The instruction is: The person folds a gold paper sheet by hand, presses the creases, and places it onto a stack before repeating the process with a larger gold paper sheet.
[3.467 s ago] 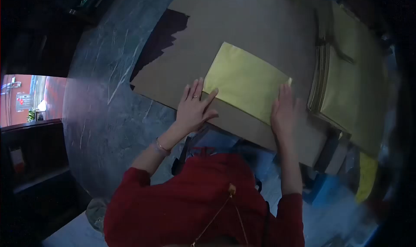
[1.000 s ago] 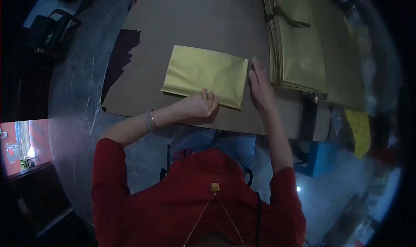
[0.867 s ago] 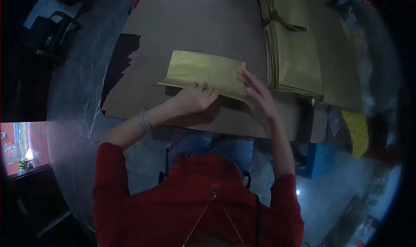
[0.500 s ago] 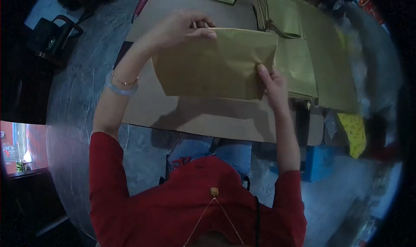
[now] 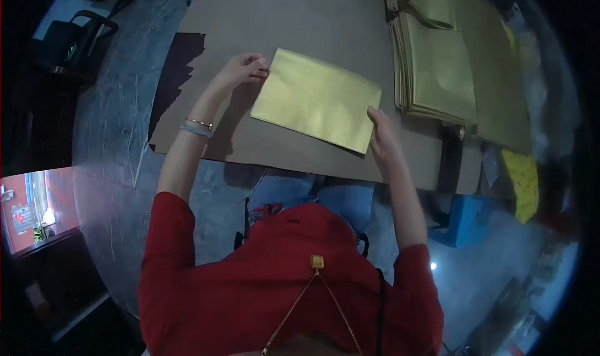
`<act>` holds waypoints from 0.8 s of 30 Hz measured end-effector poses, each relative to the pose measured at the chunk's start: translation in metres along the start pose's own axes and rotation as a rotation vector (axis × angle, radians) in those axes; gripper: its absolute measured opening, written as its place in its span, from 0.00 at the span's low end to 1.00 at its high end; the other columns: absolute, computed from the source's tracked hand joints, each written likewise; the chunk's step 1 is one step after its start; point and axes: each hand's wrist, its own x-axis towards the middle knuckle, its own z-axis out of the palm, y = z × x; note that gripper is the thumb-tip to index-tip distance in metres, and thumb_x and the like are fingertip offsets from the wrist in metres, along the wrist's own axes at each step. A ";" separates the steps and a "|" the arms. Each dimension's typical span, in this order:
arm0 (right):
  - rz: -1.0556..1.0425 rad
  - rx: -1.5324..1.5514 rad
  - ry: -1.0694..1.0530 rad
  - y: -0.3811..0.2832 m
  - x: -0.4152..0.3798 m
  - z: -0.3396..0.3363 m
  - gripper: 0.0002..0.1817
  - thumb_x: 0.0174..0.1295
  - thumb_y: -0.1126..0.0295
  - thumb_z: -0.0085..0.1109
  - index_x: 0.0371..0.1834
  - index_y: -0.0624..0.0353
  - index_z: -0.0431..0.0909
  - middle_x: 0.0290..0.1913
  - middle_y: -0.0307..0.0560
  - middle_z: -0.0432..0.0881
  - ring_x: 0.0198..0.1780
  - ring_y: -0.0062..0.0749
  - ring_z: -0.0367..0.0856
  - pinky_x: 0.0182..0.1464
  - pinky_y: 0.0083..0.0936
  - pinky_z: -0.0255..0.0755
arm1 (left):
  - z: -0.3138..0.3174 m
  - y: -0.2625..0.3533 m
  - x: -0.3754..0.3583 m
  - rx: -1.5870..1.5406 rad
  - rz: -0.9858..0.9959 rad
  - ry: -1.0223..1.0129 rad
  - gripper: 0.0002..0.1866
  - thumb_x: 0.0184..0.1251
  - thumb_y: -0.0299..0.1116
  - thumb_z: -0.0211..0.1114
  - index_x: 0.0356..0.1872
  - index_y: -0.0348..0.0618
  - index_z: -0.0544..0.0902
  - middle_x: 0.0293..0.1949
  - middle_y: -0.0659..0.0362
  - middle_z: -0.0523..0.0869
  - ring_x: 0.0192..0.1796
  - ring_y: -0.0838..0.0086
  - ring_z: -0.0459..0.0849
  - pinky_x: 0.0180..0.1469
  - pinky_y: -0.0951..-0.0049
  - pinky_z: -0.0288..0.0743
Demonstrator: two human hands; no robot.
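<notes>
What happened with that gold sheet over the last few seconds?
Both hands lifted the gold sheet off the cardboard, held it up, then brought it back down. The left hand now grips its far-left corner, the right hand its near-right corner. The gold stack beside it stayed put.

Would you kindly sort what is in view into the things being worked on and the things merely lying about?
In hand:
- gold sheet, held at opposite corners by left hand and right hand
- brown board beneath it

Lying about:
- gold stack
- blue stool
- yellow piece
</notes>
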 end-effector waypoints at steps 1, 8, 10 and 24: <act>0.027 -0.066 -0.021 -0.002 0.002 -0.003 0.18 0.70 0.64 0.51 0.55 0.66 0.70 0.46 0.47 0.80 0.43 0.25 0.80 0.41 0.20 0.75 | 0.000 -0.003 -0.003 0.000 -0.003 -0.003 0.25 0.71 0.43 0.60 0.59 0.34 0.72 0.44 0.57 0.83 0.46 0.75 0.83 0.48 0.75 0.78; -0.422 -0.352 -0.019 -0.047 -0.051 0.032 0.16 0.72 0.68 0.49 0.58 0.65 0.71 0.45 0.41 0.81 0.42 0.21 0.76 0.48 0.19 0.70 | 0.006 -0.021 -0.001 0.057 0.120 0.100 0.20 0.71 0.41 0.59 0.55 0.36 0.77 0.43 0.56 0.85 0.45 0.74 0.85 0.47 0.75 0.78; -0.761 -0.608 0.116 -0.079 -0.075 0.038 0.12 0.71 0.70 0.51 0.51 0.66 0.75 0.36 0.43 0.80 0.36 0.18 0.71 0.42 0.17 0.69 | 0.020 -0.008 -0.018 0.304 0.257 0.179 0.23 0.73 0.43 0.57 0.57 0.33 0.76 0.50 0.54 0.83 0.52 0.72 0.81 0.55 0.73 0.75; -1.298 -1.926 0.363 -0.146 -0.032 -0.100 0.29 0.55 0.83 0.51 0.62 0.48 0.73 0.66 0.42 0.71 0.69 0.38 0.66 0.72 0.48 0.53 | 0.229 0.085 0.014 -0.035 0.499 -0.002 0.32 0.75 0.51 0.48 0.65 0.32 0.67 0.63 0.45 0.74 0.66 0.62 0.72 0.66 0.69 0.63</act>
